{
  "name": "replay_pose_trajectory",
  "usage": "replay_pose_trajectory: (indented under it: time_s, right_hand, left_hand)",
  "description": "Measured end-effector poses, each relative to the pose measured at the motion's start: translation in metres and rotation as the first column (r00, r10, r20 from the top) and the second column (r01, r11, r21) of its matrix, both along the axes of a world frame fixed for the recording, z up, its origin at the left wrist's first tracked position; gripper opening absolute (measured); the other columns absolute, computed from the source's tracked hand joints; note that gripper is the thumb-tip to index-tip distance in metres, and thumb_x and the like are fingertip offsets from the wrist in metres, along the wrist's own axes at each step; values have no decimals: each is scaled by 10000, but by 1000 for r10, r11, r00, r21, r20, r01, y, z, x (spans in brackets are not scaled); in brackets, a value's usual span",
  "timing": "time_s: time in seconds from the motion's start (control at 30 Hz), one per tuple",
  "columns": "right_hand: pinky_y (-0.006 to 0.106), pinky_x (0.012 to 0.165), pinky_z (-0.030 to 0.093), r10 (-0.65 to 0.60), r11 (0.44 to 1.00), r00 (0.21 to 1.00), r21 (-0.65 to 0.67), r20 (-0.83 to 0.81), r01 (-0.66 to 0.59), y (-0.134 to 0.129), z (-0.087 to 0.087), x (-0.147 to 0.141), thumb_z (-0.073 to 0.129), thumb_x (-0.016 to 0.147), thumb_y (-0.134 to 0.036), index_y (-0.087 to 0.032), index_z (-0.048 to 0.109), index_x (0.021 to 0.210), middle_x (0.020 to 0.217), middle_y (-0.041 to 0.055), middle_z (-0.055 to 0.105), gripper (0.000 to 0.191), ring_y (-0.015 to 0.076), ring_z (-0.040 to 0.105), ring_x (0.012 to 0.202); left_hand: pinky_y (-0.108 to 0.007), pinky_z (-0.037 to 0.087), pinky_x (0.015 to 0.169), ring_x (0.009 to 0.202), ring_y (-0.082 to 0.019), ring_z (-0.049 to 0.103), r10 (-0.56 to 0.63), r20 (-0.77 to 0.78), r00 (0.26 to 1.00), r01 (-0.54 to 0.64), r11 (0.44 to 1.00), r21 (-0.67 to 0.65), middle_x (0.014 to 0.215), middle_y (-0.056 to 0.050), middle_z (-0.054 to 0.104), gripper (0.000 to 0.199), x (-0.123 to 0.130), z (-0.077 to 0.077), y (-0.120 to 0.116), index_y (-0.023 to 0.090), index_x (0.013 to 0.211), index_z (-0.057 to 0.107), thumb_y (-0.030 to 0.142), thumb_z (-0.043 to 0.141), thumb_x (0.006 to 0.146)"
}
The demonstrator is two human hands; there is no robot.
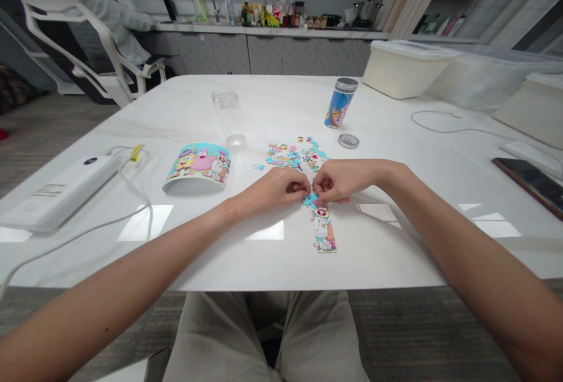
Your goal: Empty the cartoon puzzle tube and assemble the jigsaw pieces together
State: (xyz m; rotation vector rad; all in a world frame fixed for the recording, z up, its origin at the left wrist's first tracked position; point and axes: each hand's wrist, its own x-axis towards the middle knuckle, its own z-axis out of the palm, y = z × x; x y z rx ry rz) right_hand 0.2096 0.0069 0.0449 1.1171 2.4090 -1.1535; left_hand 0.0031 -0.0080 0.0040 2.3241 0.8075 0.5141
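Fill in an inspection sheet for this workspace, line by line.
Surface: white table, glossy, with light reflections.
Job's things: partly assembled puzzle strip; loose pieces scattered beyond the hands; curved picture card to the left.
Clutter: clear jar, lidded tube, loose lid, white device, phone.
Hands: left hand and right hand meet at a blue piece by the strip's far end; grip unclear.
Cables: one at left, by the white device; one at far right; neither reaches the puzzle.
Surroundings: storage bins at right; kitchen counter behind; seated person at far left.
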Motion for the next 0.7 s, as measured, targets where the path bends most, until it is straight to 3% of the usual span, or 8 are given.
replay_pose_trajectory:
  time_s: [0.23, 0.7]
  right_hand:
    - [243, 522, 350, 0, 1000, 1000, -15, -8, 0, 1, -2, 2, 624, 788, -379, -172, 587, 656, 511, -38, 545, 249, 91, 496, 478]
    - [247, 529, 353, -2, 1000, 1000, -21, -10, 2, 1, -2, 2, 637, 784, -424, -169, 582, 657, 512, -37, 543, 290, 91, 501, 479]
  left_hand:
    - [-276, 428, 732, 771, -142, 570, -106, -55, 993, 113, 984, 135, 860, -36, 636, 114, -3, 4, 0, 183, 868, 697, 236, 600, 838]
    - [-265, 423, 734, 784, -137, 572, -104, -91, 990, 119, 977, 176, 894, -34, 631, 149, -3, 0, 0, 209, 920, 735, 242, 601, 865]
